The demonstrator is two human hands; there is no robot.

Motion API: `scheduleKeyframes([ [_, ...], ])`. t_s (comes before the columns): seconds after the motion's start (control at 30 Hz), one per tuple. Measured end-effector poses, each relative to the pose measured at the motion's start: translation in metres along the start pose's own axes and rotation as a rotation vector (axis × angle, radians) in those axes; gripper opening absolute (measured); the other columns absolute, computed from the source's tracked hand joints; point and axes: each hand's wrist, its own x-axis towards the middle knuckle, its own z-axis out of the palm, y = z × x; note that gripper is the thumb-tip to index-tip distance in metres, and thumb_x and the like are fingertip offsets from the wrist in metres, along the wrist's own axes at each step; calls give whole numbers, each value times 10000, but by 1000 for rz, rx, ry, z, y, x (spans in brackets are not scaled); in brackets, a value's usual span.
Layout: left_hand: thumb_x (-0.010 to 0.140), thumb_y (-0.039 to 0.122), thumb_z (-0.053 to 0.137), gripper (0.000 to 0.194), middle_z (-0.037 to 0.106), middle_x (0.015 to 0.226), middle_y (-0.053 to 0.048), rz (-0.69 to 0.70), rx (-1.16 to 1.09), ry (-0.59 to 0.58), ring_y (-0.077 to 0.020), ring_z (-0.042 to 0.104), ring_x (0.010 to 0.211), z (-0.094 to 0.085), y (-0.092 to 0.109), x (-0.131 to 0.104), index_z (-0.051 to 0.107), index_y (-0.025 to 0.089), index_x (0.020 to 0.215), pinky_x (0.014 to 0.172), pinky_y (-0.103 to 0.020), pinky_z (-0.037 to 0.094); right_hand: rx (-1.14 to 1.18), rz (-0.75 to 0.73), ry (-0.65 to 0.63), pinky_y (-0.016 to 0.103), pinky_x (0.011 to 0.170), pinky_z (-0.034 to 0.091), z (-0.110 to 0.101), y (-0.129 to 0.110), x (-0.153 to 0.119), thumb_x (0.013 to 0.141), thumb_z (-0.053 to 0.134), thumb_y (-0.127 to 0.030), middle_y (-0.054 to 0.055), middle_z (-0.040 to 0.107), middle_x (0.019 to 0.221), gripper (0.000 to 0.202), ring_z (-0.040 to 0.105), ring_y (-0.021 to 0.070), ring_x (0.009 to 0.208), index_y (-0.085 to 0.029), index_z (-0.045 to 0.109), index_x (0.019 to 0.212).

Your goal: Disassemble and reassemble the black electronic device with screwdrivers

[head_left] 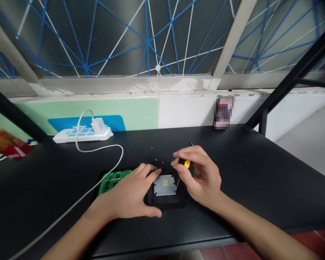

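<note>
so the right hand (202, 173) had its thumb and fingers closed around a screwdriver (187, 164), with only a black and yellow bit of the handle showing; the rest was lost behind the fingers. the thin shaft poked out below, its tip down by the right edge of a silver metal plate (159, 188), though i couldn't tell if it sat in a screw. that plate lay in a black casing (166, 203) on the dark table (246, 173), black on black, so its outline was hard to follow. the left hand (132, 189) was spread wide over the casing's left side, thumb well apart from the fingers; couldn't tell how hard it pressed. it also covered part of a green circuit board (112, 177). a few tiny pale bits (163, 162) lay just beyond, too small to identify. the thing against the wall (223, 113) was pixelated out.
</note>
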Motion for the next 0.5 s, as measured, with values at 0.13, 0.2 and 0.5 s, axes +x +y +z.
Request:
scheduleKeyframes([
  [0.13, 750, 550, 803, 931, 472, 1382, -105, -1, 5, -1, -347, 461, 1271, 1, -1, 0, 351, 253, 1508, 1092, -518, 420, 107, 84, -10, 397, 713, 626, 1, -1, -5, 958, 492, -102, 73, 688, 1137, 413, 704, 177, 857, -262, 536, 1336],
  [0.2, 745, 551, 809, 943, 476, 1375, -105, 4, 3, 5, -346, 467, 1261, 1, -1, 0, 348, 251, 1511, 1086, -513, 428, 138, 107, -5, 401, 707, 626, 2, -1, -6, 993, 429, -146, 80, 692, 1167, 370, 710, 182, 869, -259, 529, 1330],
  [0.5, 742, 522, 822, 911, 477, 1376, -115, -1, 7, -6, -352, 465, 1256, 0, 1, 1, 383, 243, 1489, 1074, -524, 435, 22, -10, 15, 386, 676, 609, 0, 4, -1, 860, 709, -162, 56, 573, 1070, 385, 655, 183, 831, -277, 606, 1213],
])
